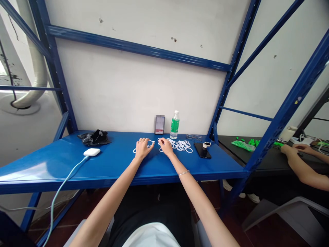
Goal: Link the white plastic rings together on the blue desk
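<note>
Over the blue tabletop, my left hand [144, 148] is closed, with a white ring [152, 142] between thumb and fingers. Another white ring [134, 151] lies partly under that hand's outer side. My right hand [166, 146] faces it a short gap away, fingers pinched on a small white ring whose edge shows at the fingertips. A loose pile of white rings [183, 146] lies beside my right hand, partly hidden behind it. The rings look thin and smooth; finer detail is too small to tell.
A bottle [174, 125] and an upright phone [159, 124] stand at the back. Glasses [193, 137], a black phone [202, 150] and a watch [206, 145] lie right. Left are a black plastic bag [95, 137] and white charger [92, 152]. A co-worker's arms [299, 161] reach over a black table.
</note>
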Tool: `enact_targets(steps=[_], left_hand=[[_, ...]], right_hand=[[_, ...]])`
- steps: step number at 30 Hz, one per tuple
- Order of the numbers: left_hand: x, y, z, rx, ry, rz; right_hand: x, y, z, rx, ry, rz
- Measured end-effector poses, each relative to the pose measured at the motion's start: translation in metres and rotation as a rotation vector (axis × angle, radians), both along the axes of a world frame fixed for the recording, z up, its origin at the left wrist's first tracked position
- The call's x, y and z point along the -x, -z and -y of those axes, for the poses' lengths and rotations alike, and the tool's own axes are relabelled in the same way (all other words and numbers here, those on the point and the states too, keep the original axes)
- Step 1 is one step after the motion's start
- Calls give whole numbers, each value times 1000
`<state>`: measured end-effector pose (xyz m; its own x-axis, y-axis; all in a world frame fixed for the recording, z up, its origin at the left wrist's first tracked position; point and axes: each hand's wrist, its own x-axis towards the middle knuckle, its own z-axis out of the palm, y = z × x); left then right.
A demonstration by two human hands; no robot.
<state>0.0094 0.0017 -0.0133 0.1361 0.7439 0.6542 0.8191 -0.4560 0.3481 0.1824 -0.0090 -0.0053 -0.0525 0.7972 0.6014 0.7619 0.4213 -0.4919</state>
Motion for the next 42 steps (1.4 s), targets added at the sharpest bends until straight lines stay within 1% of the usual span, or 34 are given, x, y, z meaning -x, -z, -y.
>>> enact_targets(steps=[3,5,11,20,27,30,34,42], left_hand=[[1,-1,1,26,-114,13],[2,-1,2,47,-163,10],[2,-1,5,93,-228,-35],[3,0,5,125,-254,-92],[2,0,5,138,-279,-94],[2,0,5,139,-279,-99],[2,1,5,140,-276,-103],[1,2,5,154,-283,-98]], right_hand=[[-4,2,-4,-7,101,3],[-7,5,-7,13,146,18],[-8,12,-11,113,186,106],[-6,15,-12,180,179,202],[-4,15,-9,180,161,236],[-4,14,-9,161,142,235],[-5,11,-7,103,82,223],[-3,6,-3,-14,-18,138]])
